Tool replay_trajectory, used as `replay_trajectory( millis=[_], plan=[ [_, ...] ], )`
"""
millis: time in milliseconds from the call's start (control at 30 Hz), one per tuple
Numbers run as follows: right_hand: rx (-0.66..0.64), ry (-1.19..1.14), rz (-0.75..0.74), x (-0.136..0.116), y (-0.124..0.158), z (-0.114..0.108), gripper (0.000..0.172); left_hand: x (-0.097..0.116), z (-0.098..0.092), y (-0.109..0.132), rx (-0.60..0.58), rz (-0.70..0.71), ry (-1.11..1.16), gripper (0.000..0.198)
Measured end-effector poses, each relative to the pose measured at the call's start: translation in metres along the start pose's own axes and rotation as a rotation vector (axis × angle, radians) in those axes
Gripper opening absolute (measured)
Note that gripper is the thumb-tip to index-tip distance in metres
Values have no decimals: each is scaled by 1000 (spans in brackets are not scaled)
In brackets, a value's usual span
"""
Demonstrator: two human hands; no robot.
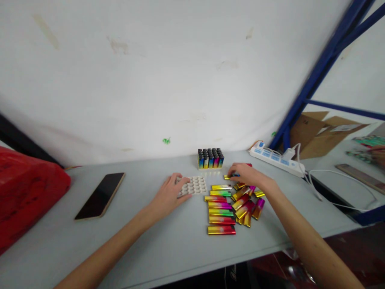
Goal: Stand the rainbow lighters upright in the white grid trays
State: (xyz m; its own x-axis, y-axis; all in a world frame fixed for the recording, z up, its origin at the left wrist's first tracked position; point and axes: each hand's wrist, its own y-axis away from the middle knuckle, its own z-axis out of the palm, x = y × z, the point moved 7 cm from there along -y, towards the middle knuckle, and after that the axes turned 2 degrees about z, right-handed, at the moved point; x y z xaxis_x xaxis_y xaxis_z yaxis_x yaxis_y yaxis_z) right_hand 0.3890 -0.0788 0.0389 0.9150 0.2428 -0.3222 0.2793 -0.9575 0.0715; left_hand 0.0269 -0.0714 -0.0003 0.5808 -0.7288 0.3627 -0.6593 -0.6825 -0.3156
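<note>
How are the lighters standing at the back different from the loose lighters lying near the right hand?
The standing lighters are upright with black tops up; the loose lighters lie flat on the table. The standing lighters form a tight block; the loose lighters are spread out, some overlapping, and the right hand pinches one. Both groups have shiny, colourful bodies.

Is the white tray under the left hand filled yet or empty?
Empty where visible: the white tray shows bare round sockets. The left hand covers its near-left part, so cannot tell there.
</note>
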Motion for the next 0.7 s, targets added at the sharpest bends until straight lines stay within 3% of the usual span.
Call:
replay_trajectory(
  millis=[100,200,300,500,567,700],
  plan=[
    [95,-158,55,5,-1,-6,5,-5,4,-12,-15,-13,28,70],
    [224,-479,-4,-6,0,-14,31,-19,0,-11,-53,28,113,92],
    [323,-756,-114,-35,-7,-23,59,-38,-9,-4,-24,26,160,91],
    [416,-953,-97,-97,-44,-19,69,-51,-6,1,9,20,145,61],
    [408,-991,-87,-108,-51,-9,72,-49,-2,1,16,23,141,66],
    [355,-1084,-75,-117,-53,16,84,-48,3,-2,38,-1,99,97]
  ],
)
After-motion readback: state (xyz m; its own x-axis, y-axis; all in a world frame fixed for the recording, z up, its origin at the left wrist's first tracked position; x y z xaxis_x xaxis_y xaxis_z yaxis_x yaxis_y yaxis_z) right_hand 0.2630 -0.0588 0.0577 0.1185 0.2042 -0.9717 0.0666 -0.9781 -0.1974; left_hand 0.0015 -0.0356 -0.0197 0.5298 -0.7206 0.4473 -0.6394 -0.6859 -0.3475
